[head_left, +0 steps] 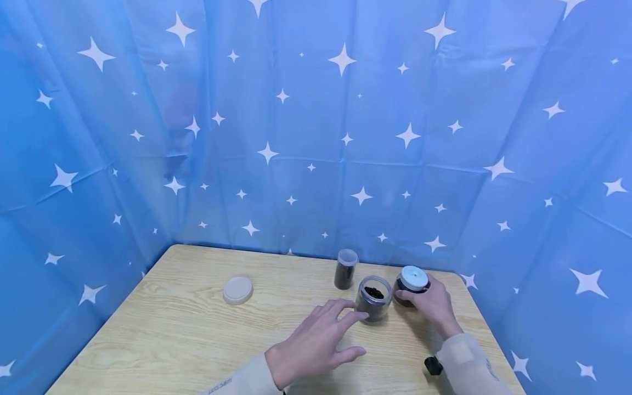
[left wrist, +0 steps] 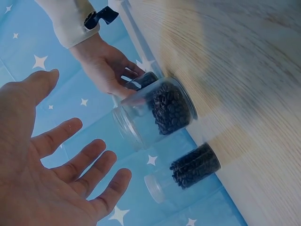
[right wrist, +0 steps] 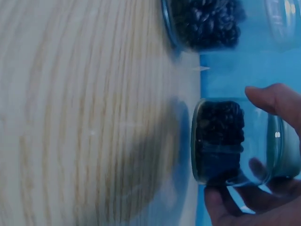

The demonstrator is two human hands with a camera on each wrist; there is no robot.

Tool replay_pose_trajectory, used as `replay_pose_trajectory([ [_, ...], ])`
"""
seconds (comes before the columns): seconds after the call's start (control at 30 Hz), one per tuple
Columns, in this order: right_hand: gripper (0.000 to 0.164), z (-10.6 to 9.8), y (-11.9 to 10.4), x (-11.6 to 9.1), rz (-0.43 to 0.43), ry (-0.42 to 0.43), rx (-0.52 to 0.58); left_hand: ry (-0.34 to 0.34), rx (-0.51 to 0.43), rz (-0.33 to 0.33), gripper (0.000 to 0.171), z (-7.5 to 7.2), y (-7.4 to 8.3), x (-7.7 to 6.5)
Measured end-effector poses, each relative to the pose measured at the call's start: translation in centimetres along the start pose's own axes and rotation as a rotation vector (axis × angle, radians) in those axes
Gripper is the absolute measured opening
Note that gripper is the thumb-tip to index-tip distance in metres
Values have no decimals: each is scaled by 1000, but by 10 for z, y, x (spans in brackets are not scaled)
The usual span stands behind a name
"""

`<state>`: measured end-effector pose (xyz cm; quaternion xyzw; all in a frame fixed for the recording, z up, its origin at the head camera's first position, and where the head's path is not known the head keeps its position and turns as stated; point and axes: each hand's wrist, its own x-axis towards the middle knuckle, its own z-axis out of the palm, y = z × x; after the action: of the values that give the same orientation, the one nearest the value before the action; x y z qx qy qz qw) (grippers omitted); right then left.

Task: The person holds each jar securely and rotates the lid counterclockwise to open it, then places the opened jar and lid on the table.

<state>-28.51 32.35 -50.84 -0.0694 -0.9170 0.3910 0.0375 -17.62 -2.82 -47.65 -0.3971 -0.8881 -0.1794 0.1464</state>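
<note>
My right hand (head_left: pixel 436 307) grips a small glass jar (right wrist: pixel 221 141) with a light blue lid (head_left: pixel 413 278), thumb on one side and fingers round the other. Dark beans, like coffee beans, fill its lower part. Just left of it stands a wider, lidless glass jar (head_left: pixel 373 308), partly filled with dark beans (left wrist: pixel 170 109). My left hand (head_left: pixel 318 343) reaches toward this lidless jar with fingers spread; in the left wrist view its fingertips are apart from the glass. Behind, a slim clear container (head_left: pixel 345 270) with a whitish top holds more dark beans.
A round, pale pinkish lid (head_left: pixel 238 290) lies on the left part of the wooden table (head_left: pixel 163 323). A blue curtain (head_left: pixel 306 120) with white stars hangs close behind the table's back edge and along both sides.
</note>
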Motion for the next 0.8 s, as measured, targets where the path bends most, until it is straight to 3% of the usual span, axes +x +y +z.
replay_pose_trajectory([
  [0.4,99,-8,-13,-31,-8,21,2,-7,-10,-9,61,1,-1,-1],
  [0.8,104,-13,-31,-61,-2,33,-42,27,24,-49,63,-1,-13,-12],
])
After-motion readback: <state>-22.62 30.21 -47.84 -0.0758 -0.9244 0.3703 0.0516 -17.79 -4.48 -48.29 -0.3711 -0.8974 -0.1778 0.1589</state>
